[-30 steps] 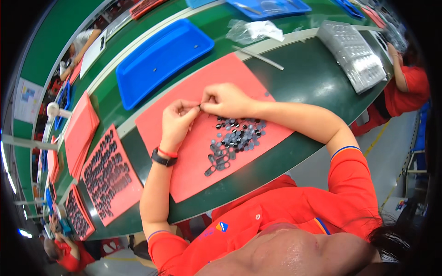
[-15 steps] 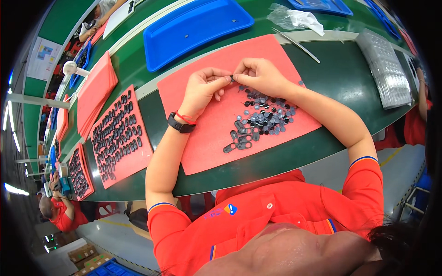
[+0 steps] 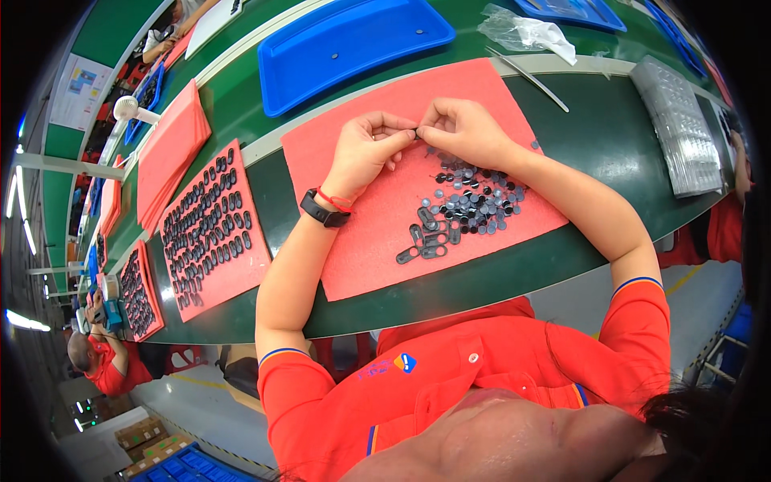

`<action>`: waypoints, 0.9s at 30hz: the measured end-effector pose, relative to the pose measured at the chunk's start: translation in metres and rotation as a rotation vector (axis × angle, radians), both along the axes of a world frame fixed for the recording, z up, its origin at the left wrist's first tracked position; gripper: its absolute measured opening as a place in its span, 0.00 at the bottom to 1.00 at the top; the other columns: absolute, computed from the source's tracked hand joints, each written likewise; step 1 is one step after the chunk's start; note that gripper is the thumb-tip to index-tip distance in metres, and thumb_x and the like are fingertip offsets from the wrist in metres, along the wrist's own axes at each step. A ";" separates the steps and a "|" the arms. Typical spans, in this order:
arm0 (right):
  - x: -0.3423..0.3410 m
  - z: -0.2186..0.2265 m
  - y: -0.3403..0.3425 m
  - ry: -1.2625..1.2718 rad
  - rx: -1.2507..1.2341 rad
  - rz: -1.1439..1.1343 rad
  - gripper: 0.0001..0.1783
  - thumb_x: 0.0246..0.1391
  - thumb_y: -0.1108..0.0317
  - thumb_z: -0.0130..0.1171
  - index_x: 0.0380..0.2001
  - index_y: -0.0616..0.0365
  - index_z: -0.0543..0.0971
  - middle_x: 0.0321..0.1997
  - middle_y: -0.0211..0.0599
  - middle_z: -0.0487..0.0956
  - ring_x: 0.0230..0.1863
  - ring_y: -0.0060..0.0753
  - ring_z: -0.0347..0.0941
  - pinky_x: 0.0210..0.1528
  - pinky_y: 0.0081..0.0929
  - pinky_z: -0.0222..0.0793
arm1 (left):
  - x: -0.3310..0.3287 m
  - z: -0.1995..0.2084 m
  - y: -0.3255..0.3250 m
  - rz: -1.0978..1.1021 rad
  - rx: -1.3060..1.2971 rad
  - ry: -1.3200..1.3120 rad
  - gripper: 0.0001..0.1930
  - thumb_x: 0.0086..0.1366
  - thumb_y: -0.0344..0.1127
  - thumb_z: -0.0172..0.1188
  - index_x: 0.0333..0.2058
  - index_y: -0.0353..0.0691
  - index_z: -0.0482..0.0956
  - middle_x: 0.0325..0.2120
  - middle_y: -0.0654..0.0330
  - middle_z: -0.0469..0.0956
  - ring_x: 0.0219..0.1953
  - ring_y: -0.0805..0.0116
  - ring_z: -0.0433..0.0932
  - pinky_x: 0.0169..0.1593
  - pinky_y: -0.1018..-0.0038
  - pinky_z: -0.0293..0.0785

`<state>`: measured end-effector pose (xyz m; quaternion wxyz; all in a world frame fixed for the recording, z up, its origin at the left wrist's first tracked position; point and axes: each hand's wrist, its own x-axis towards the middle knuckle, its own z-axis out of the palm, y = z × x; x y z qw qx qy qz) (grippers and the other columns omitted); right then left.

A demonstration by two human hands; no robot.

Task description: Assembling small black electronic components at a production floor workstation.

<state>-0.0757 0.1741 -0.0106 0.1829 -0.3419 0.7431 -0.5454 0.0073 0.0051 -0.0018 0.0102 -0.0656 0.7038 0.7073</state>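
Over the pink foam sheet (image 3: 353,257), my left hand (image 3: 371,153) and my right hand (image 3: 462,132) meet fingertip to fingertip. Both are closed in a pinch on one small black part (image 3: 417,133), mostly covered by the fingers. Beneath my right hand and wrist spreads a pile of small round discs (image 3: 482,205), some shiny black, some greyish and translucent. Nearer to me, beside the pile, lie several dark oblong pieces with a round hole at one end (image 3: 434,237). A dark band is on my left wrist.
To the left, a pink sheet (image 3: 186,301) carries rows of black oblong parts. Stacked pink sheets (image 3: 173,153) and a small white fan (image 3: 127,108) stand beyond. A blue tray (image 3: 361,76) with two discs, tweezers (image 3: 530,80), a plastic bag (image 3: 530,36) and clear blister trays (image 3: 679,128) lie around.
The whole view has shifted slightly, with the table appearing a little further right and up. My hands keep the same pinch on the small black part.
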 end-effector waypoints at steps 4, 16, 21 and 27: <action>0.000 0.001 -0.001 0.056 0.045 -0.018 0.09 0.40 0.65 0.56 0.22 0.62 0.76 0.21 0.35 0.76 0.24 0.24 0.71 0.28 0.23 0.66 | -0.001 0.001 0.001 0.018 -0.052 -0.010 0.09 0.53 0.30 0.60 0.31 0.31 0.76 0.21 0.62 0.76 0.19 0.82 0.70 0.20 0.87 0.65; 0.003 0.001 -0.003 0.145 0.045 -0.046 0.08 0.44 0.67 0.57 0.23 0.63 0.75 0.18 0.28 0.72 0.19 0.16 0.64 0.22 0.18 0.59 | 0.001 -0.001 0.001 0.057 -0.138 0.079 0.09 0.53 0.31 0.60 0.32 0.32 0.77 0.23 0.62 0.77 0.20 0.83 0.70 0.21 0.87 0.64; 0.004 0.004 -0.006 -0.096 -0.073 -0.007 0.11 0.55 0.64 0.52 0.30 0.62 0.75 0.23 0.24 0.71 0.21 0.08 0.61 0.22 0.09 0.55 | 0.005 -0.001 -0.002 0.088 0.004 0.028 0.10 0.54 0.31 0.59 0.34 0.32 0.77 0.23 0.62 0.77 0.20 0.83 0.70 0.20 0.88 0.65; 0.004 0.007 -0.002 -0.093 -0.076 -0.009 0.15 0.58 0.62 0.46 0.36 0.63 0.75 0.23 0.24 0.69 0.17 0.09 0.55 0.20 0.09 0.50 | 0.022 0.020 -0.022 0.174 0.017 0.107 0.09 0.56 0.30 0.57 0.37 0.35 0.78 0.22 0.65 0.75 0.20 0.83 0.69 0.22 0.88 0.65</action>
